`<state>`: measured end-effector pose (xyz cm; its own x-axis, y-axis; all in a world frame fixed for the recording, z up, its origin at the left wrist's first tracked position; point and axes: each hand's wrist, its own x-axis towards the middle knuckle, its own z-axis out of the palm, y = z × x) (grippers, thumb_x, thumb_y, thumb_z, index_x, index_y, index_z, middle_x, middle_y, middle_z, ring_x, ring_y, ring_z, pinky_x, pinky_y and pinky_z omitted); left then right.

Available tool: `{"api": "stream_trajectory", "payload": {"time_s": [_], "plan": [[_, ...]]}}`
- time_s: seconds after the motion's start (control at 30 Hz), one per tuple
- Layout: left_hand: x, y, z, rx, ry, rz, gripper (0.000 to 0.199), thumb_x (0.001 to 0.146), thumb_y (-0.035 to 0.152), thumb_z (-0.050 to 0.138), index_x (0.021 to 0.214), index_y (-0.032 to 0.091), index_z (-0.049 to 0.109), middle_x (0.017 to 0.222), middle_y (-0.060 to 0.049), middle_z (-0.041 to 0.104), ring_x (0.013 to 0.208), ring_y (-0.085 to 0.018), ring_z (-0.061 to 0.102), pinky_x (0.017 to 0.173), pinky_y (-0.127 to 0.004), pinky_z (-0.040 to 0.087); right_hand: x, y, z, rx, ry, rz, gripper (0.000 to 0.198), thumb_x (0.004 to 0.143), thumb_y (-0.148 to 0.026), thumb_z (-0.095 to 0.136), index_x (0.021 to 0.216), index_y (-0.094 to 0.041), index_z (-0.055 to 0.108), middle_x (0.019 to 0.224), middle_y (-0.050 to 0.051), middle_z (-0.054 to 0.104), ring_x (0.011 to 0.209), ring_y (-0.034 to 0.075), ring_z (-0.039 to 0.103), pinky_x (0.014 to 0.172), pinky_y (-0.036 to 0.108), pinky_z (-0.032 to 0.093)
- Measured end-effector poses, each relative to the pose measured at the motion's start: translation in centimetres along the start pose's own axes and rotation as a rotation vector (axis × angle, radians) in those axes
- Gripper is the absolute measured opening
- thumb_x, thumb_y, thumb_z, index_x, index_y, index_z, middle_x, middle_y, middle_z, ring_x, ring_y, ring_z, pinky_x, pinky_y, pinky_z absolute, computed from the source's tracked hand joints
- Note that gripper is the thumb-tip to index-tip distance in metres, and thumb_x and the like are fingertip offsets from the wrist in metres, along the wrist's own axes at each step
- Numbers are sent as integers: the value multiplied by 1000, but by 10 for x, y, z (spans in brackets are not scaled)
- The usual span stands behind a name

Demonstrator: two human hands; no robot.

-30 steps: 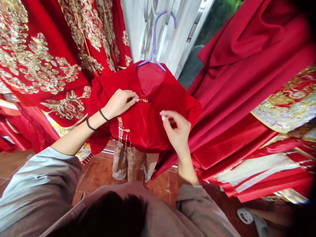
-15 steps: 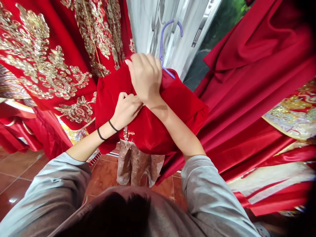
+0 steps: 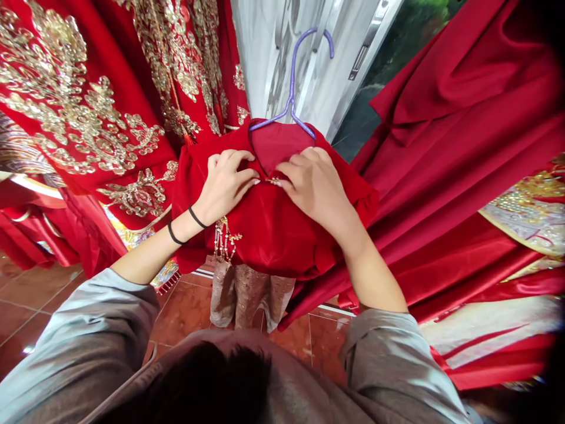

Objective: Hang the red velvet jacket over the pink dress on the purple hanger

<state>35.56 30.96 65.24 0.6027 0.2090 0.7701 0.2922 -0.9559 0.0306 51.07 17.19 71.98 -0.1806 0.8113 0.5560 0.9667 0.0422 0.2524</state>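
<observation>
A red velvet garment (image 3: pixel 269 229) hangs in front of me on a purple hanger (image 3: pixel 293 82). Its dark red lining shows inside the V-shaped neck opening. My left hand (image 3: pixel 224 184), with two black bands on its wrist, grips the velvet left of the neckline's low point, fingers bent and thumb pressing toward the middle. On the opposite side, my right hand (image 3: pixel 314 187) pinches the neckline edge near a small gold beaded ornament (image 3: pixel 274 181). A beaded tassel (image 3: pixel 226 240) dangles on the front below my left wrist.
Red gowns with gold beading (image 3: pixel 66 100) crowd the left side, and plain red drapery (image 3: pixel 459 118) fills the right. Behind the hanger stands a grey-white panel (image 3: pixel 260 65) with a metal latch plate. Pinkish patterned fabric (image 3: pixel 251 297) hangs below, above brown floor tiles (image 3: pixel 189 306).
My right hand has moved off the top left of the neckline, down to the right side of the opening. My left hand has risen slightly. The collar and whole hanger now show.
</observation>
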Motion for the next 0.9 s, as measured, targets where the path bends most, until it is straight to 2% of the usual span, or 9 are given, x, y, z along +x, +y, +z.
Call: {"api": "stream_trajectory", "payload": {"time_s": [0.07, 0.2, 0.3, 0.37, 0.53, 0.6, 0.7, 0.8, 0.9], "plan": [[4, -2, -2, -39, -1, 16, 30, 99, 34, 44, 107, 23, 70, 134, -13, 54, 124, -32, 44, 99, -52, 35, -7, 21, -4, 49, 22, 11, 29, 99, -28, 43, 100, -17, 70, 89, 9, 69, 93, 25, 58, 94, 45, 41], [17, -19, -12, -51, -55, 135, 34, 98, 30, 42, 123, 28, 66, 146, -9, 48, 129, -33, 41, 105, -56, 31, -12, 40, -14, 123, 109, 82, 28, 98, -32, 48, 99, -19, 72, 89, 8, 71, 91, 25, 58, 95, 47, 36], [31, -34, -23, -13, -104, 182, 32, 97, 32, 46, 121, 28, 66, 135, -9, 56, 129, -34, 41, 107, -60, 27, -17, 37, -12, 185, 23, -6, 27, 98, -31, 48, 106, -24, 73, 96, 4, 72, 96, 23, 59, 101, 49, 33], [42, -37, -29, 1, -113, 177, 29, 98, 34, 46, 113, 24, 69, 120, -10, 61, 123, -32, 45, 107, -61, 27, -19, 34, -7, 220, 41, -33, 27, 100, -31, 47, 108, -27, 72, 100, 2, 73, 100, 22, 59, 107, 50, 30], [65, -19, -32, 27, 41, 71, 30, 100, 39, 45, 105, 22, 69, 110, -9, 63, 116, -27, 48, 106, -53, 32, -9, 32, 11, 249, 297, 151, 35, 101, -42, 41, 114, -24, 69, 105, 6, 70, 106, 25, 60, 109, 51, 32], [69, -12, -28, 30, 26, 40, 31, 100, 39, 45, 106, 21, 69, 112, -8, 63, 118, -26, 47, 105, -49, 34, -3, 33, 23, 229, 276, 180, 37, 102, -43, 39, 114, -24, 69, 105, 7, 69, 109, 26, 59, 112, 54, 30], [68, -9, -21, 35, -104, 25, 36, 100, 40, 42, 109, 18, 68, 119, -7, 63, 119, -24, 45, 107, -48, 34, 1, 33, 44, 173, 168, 153, 38, 103, -39, 34, 113, -25, 68, 106, 5, 69, 114, 25, 57, 119, 56, 18], [62, -11, -17, 47, -141, 26, 39, 101, 42, 39, 114, 18, 67, 125, -7, 62, 119, -24, 45, 108, -50, 34, -2, 26, 57, 106, 157, 174, 41, 104, -34, 29, 123, -28, 64, 122, 5, 66, 126, 24, 51, 122, 54, 12], [46, -11, -14, 45, -55, 33, 39, 101, 40, 40, 125, 20, 63, 135, -9, 58, 124, -27, 46, 109, -50, 34, -14, 2, 61, 51, 259, 312, 44, 102, -35, 31, 140, -30, 52, 150, 8, 46, 144, 28, 33, 121, 59, 12]]}}
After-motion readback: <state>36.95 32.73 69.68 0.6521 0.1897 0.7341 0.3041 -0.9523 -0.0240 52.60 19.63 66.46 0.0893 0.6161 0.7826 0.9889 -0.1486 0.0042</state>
